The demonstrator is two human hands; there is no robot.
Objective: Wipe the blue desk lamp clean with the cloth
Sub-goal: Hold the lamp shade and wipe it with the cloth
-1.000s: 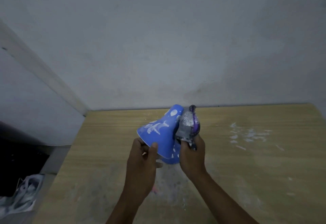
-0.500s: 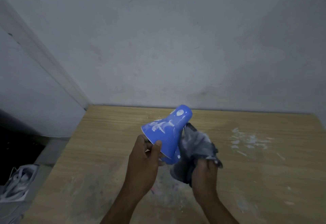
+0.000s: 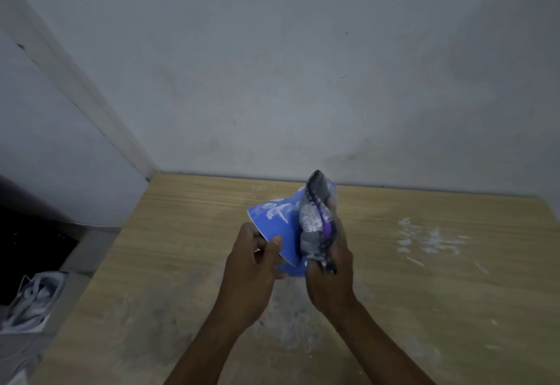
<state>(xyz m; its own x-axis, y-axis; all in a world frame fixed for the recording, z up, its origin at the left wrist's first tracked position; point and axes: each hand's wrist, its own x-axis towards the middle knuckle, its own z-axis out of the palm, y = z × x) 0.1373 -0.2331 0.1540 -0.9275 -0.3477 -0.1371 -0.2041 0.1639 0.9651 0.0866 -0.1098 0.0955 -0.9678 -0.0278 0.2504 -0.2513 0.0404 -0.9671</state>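
Above the wooden counter [image 3: 424, 293], the left hand [image 3: 251, 272] grips the rim of the blue desk lamp [image 3: 280, 227] (white smears on its shade), while the right hand [image 3: 330, 275] clutches the grey cloth [image 3: 315, 221] against the lamp's right side.

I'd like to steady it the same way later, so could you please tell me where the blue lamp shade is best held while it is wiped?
Probably at the wide open rim, from the left. The blue lamp shade lies tilted with its mouth facing left, so the left hand can pinch the thin edge, leaving the outer wall free for the cloth in the right hand.
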